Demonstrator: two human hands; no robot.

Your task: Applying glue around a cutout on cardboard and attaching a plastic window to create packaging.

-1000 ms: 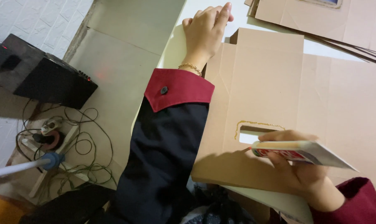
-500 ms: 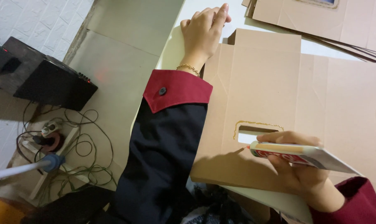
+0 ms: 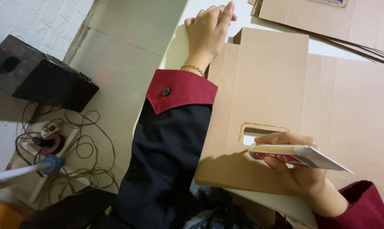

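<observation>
Glue tube (image 3: pixel 296 155) lay clamped in the right hand (image 3: pixel 300 169), thumb on top and fingers curled beneath, its nozzle pointing toward nine o'clock and sitting just at the lower left corner of the rectangular cutout (image 3: pixel 259 130) in the flat cardboard sheet (image 3: pixel 285 93). A thin yellowish bead of glue (image 3: pixel 264 124) ran along the top and left edges of that cutout, at about twelve o'clock from the fingers. The left hand (image 3: pixel 209 27) pressed down flat, fingers held together, at the sheet's far corner, well apart from the tube, at roughly eleven o'clock from it; a thin gold bracelet (image 3: pixel 194 68) sat on the wrist above a dark sleeve with a red cuff (image 3: pixel 181 89). The tube's crimped tail hid part of the right hand, and the right forearm was cut off at the frame's lower edge. Whether glue was leaving the nozzle could not be made out. The cardboard rested on a pale table (image 3: pixel 187 38), with more cardboard sheets (image 3: pixel 327 19) stacked at one o'clock. Off the table's edge, at nine o'clock, a black box (image 3: pixel 43 76) stood on the floor, with tangled cables (image 3: pixel 79 165) and a power strip (image 3: pixel 47 135) below it.
</observation>
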